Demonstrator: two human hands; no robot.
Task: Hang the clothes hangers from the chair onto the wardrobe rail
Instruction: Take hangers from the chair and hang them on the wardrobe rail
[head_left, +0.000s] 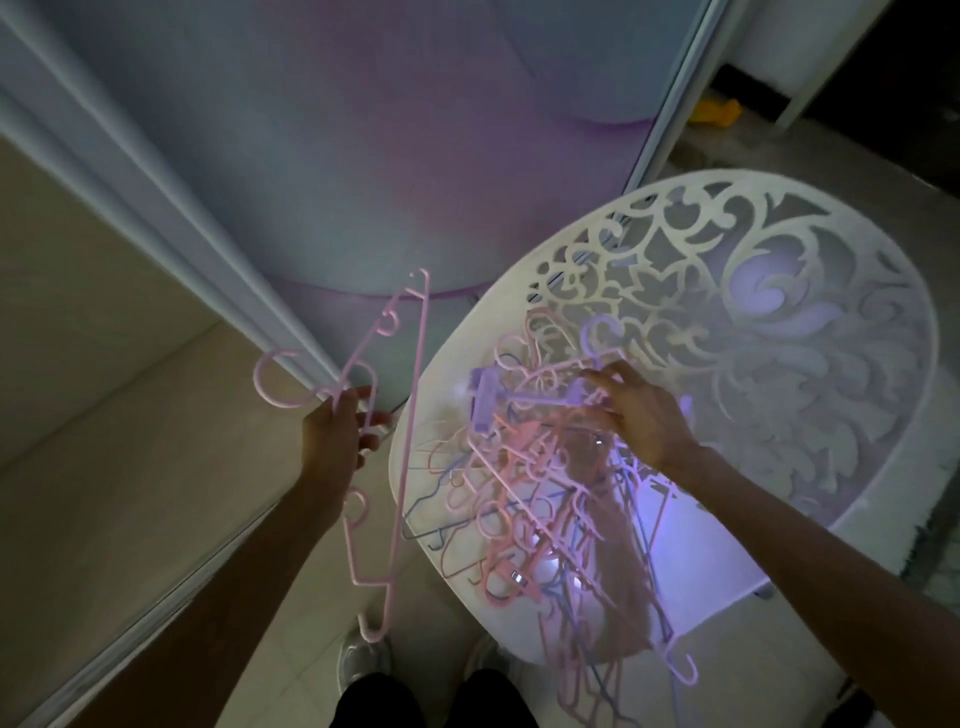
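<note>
Pink hanger (410, 415) gripped in left fingers (363, 402); right fingers (605, 387) pinch purple hanger (519, 397).

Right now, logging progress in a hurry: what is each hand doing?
Left hand: holding a pink hanger beside the chair.
Right hand: on the hanger pile; grip cannot be told.

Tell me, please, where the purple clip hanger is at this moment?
In the head view, the purple clip hanger lies atop the hanger pile on the white chair, right of centre, under the right hand.
</note>
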